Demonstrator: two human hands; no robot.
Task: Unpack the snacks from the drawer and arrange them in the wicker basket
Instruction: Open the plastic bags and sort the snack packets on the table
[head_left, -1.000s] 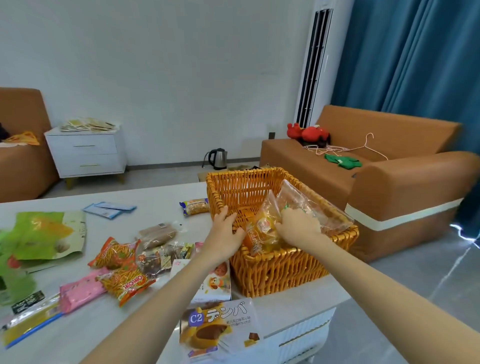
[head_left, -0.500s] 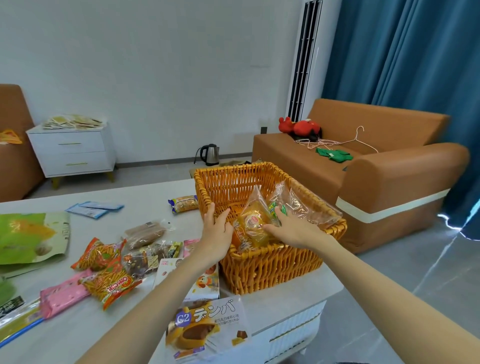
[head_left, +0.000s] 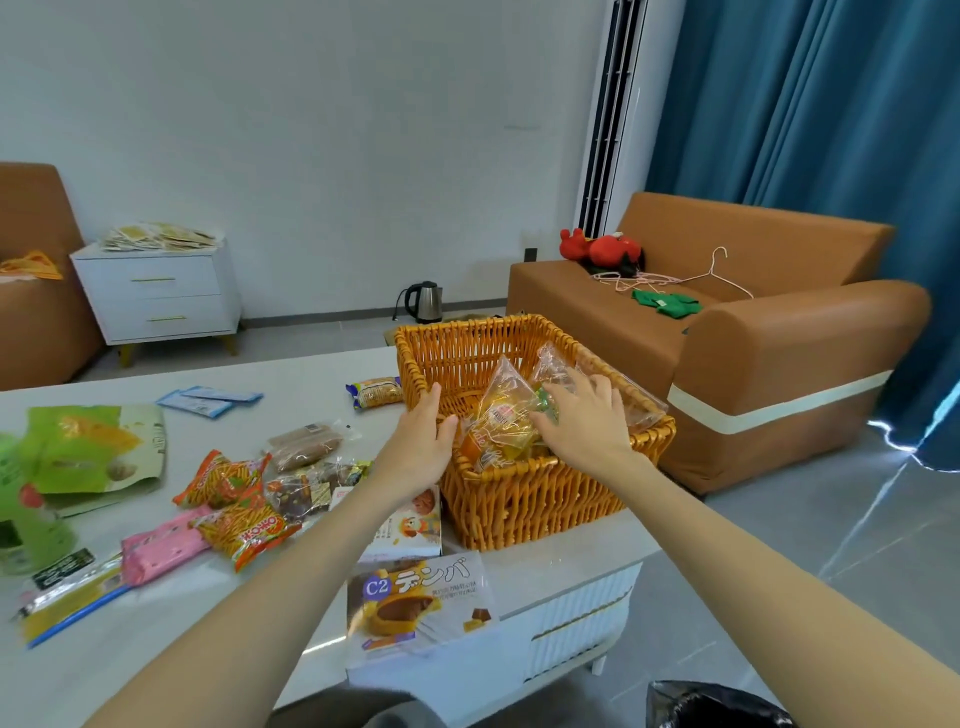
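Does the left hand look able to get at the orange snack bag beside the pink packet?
Probably yes. The left hand rests on the wicker basket rim, holding nothing, and the orange snack bag lies uncovered on the table, left of that forearm.

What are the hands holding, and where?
Nothing is gripped. The left hand rests straight-fingered against the wicker basket's left rim; the right hand lies spread on the clear snack bag inside.
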